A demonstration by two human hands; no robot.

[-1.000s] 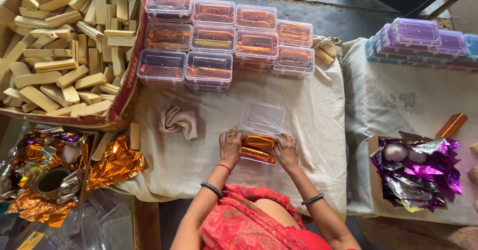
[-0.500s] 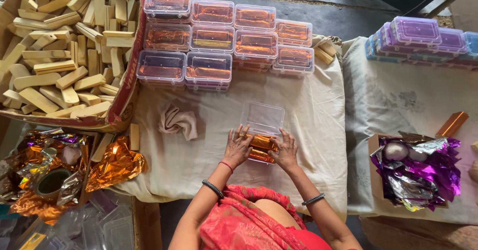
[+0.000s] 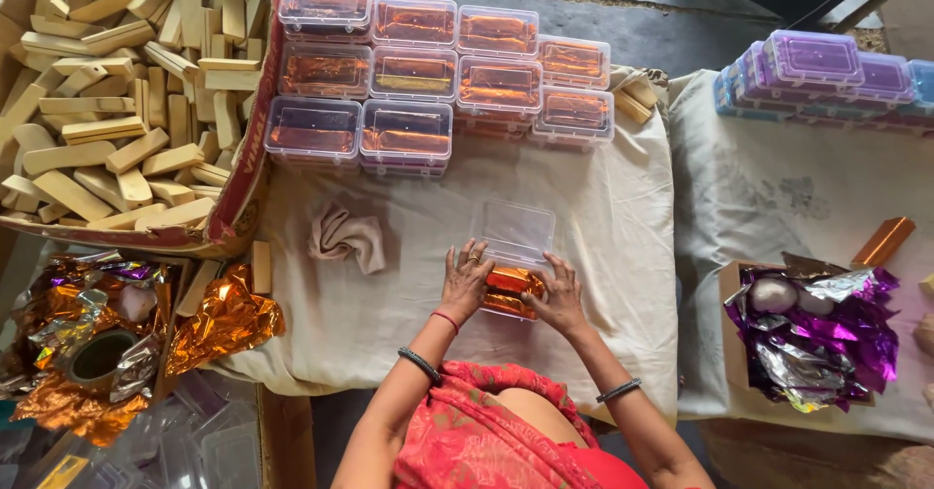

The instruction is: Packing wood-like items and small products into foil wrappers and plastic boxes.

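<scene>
Basically, both hands sat at lower centre of the frame on a small clear plastic box (image 3: pixel 513 277) with its hinged lid (image 3: pixel 516 228) standing open behind it. Left hand (image 3: pixel 467 280) pressed flat on the box's left side, fingers spread; right hand (image 3: pixel 558 294) gripped the right edge. Inside the box were orange foil-wrapped pieces (image 3: pixel 508 289), partly hidden by the hands. The box lay on a cream cloth (image 3: pixel 409 285) covering the worktop. A crumpled beige rag (image 3: pixel 347 236) lay just left of the hands. Stacked closed boxes with orange contents (image 3: pixel 428 71) filled the upper centre. A cardboard carton of wooden blocks (image 3: pixel 117 90) took up the upper left. Loose orange and silver foil sheets (image 3: pixel 146 338) were at lower left. At right, a small carton with purple foil (image 3: pixel 827 328) sat on a second cloth, with purple-lidded boxes (image 3: pixel 827 75) at upper right. Bangles showed on both wrists.
</scene>
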